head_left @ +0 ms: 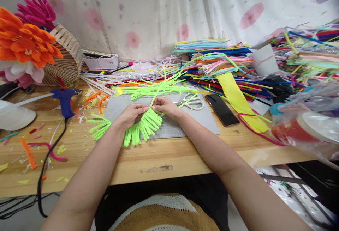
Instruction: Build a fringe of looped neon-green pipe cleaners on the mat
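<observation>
Here — two hands (131,114) (166,107) pinch one green fringe (143,128).

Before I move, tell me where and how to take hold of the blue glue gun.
Take the blue glue gun by its handle, from the near side, probably with the left hand once it is free: the handle points toward the person, the body lying crosswise beyond. Avoid the right-hand tip, the pale stick jutting left, and the black cord at the handle's foot.

Brown-and-white top (159,218); black legwear (214,192), seemingly; bare forearms (203,141).
</observation>
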`<state>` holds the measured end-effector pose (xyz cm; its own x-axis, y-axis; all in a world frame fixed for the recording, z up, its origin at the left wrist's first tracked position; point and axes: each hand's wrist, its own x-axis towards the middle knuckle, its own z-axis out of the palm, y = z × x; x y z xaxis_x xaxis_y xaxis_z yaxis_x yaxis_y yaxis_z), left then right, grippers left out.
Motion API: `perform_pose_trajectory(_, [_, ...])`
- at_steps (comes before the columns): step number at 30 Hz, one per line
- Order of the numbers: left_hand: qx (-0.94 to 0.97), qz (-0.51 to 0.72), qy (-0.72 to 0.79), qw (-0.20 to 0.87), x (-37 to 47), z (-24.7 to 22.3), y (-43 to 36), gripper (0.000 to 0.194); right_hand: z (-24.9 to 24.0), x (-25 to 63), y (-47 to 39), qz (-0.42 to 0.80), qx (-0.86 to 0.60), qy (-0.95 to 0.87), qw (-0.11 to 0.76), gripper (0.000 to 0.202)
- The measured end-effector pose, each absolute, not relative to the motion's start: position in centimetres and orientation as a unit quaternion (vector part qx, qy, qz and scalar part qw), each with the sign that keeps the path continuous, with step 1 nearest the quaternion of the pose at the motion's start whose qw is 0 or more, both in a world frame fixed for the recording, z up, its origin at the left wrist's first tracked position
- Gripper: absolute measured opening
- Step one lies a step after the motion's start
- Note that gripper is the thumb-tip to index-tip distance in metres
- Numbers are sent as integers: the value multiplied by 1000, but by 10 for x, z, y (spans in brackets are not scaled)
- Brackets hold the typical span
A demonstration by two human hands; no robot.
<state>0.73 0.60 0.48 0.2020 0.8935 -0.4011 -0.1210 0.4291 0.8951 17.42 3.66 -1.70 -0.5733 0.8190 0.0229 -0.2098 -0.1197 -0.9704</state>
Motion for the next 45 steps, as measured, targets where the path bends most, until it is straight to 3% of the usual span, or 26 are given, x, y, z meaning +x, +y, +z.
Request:
perform_pose_trajectory(14, [390,382,552,630,12,2,5,36,-14,174,36,652,-290,-596,368,31])
perform_pose_trajectory(22, [414,370,516,653,11,3,3,42,-13,179,39,702,-244,-570,351,29])
perform_pose_trajectory(45, [385,366,500,684,7,7,3,32,-11,178,36,699,-234,-576,352,26])
